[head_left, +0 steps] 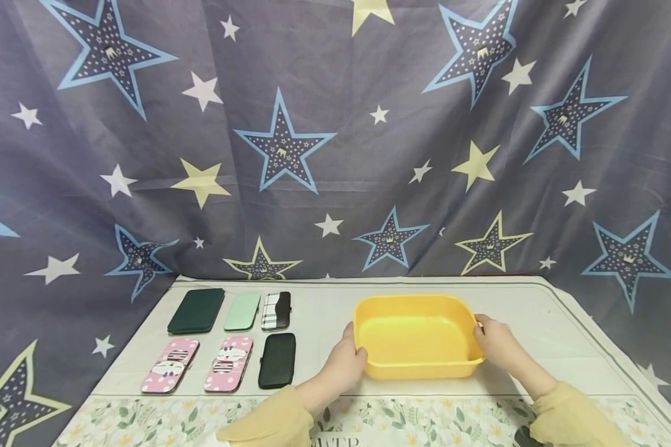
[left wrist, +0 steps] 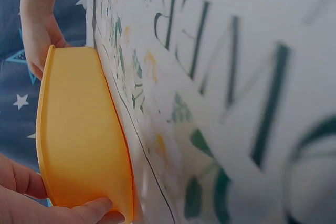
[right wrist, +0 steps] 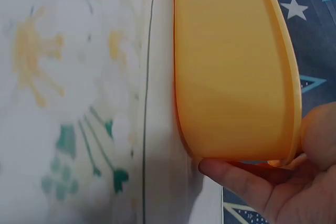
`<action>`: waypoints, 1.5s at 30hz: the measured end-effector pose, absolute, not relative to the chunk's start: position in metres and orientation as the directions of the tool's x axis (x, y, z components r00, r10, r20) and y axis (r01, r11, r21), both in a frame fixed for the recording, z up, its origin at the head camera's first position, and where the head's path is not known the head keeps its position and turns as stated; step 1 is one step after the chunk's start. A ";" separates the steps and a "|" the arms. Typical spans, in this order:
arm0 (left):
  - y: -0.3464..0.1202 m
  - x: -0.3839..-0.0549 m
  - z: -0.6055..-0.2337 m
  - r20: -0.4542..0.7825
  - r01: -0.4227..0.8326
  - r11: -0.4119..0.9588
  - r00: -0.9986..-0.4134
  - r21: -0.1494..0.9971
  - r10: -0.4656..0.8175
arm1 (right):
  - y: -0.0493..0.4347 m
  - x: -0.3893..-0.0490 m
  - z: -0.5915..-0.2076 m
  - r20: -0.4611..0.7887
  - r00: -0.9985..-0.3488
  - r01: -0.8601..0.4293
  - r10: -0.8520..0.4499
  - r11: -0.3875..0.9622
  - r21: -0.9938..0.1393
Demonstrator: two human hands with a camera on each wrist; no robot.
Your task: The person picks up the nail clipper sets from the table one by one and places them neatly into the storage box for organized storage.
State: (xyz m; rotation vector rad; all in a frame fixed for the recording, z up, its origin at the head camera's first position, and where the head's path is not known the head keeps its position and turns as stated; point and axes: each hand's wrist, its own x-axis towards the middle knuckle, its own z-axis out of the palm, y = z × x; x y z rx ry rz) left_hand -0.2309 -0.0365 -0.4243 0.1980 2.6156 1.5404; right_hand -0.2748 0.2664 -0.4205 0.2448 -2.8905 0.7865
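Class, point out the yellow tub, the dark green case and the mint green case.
Yellow tub point(head_left: 415, 340), head view: on its inside floor.
Dark green case point(head_left: 197, 310), head view: middle of its top.
Mint green case point(head_left: 242, 311), head view: middle of its top.

Place: looked like a home
Star-print curtain: hung at twelve o'clock
Floral tablecloth: lay at six o'clock

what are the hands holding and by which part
A yellow basin, gripped by its opposite short ends, left hand at one and right hand at the other.
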 end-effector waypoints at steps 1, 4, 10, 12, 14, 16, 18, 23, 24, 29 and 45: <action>-0.039 -0.230 -0.425 -0.014 0.067 0.480 -0.987 0.875 0.163 | 0.265 -0.274 -0.421 0.174 -0.977 -0.194 -0.123 0.848 -0.493; -0.045 -0.226 -0.425 -0.003 0.079 0.476 -0.986 0.876 0.169 | 0.259 -0.272 -0.421 0.173 -0.977 -0.199 -0.128 0.843 -0.500; -0.059 -0.218 -0.425 0.012 0.102 0.473 -0.982 0.875 0.190 | 0.248 -0.270 -0.421 0.137 -0.981 -0.192 -0.139 0.816 -0.545; -0.065 -0.215 -0.425 0.010 0.104 0.475 -0.980 0.874 0.197 | 0.244 -0.269 -0.420 0.128 -0.981 -0.191 -0.143 0.803 -0.565; -0.070 -0.212 -0.424 0.010 0.108 0.474 -0.979 0.874 0.205 | 0.240 -0.269 -0.421 0.119 -0.982 -0.189 -0.147 0.791 -0.582; -0.076 -0.210 -0.424 0.006 0.110 0.473 -0.977 0.874 0.215 | 0.236 -0.268 -0.421 0.113 -0.983 -0.186 -0.148 0.780 -0.598; -0.082 -0.208 -0.424 0.004 0.111 0.480 -0.976 0.870 0.219 | 0.232 -0.266 -0.422 0.097 -0.984 -0.179 -0.151 0.766 -0.617; -0.095 -0.204 -0.423 -0.018 0.091 0.495 -0.977 0.864 0.212 | 0.222 -0.260 -0.419 0.058 -0.985 -0.161 -0.162 0.751 -0.640; -0.097 -0.204 -0.423 -0.024 0.085 0.501 -0.978 0.862 0.207 | 0.220 -0.259 -0.418 0.054 -0.986 -0.158 -0.161 0.751 -0.641; -0.104 -0.201 -0.420 -0.043 0.059 0.514 -0.982 0.856 0.185 | 0.213 -0.253 -0.415 0.016 -0.988 -0.126 -0.155 0.731 -0.671; -0.108 -0.196 -0.415 -0.099 0.003 0.509 -0.980 0.861 0.173 | 0.214 -0.272 -0.392 -0.246 -0.954 0.046 -0.171 0.730 -0.682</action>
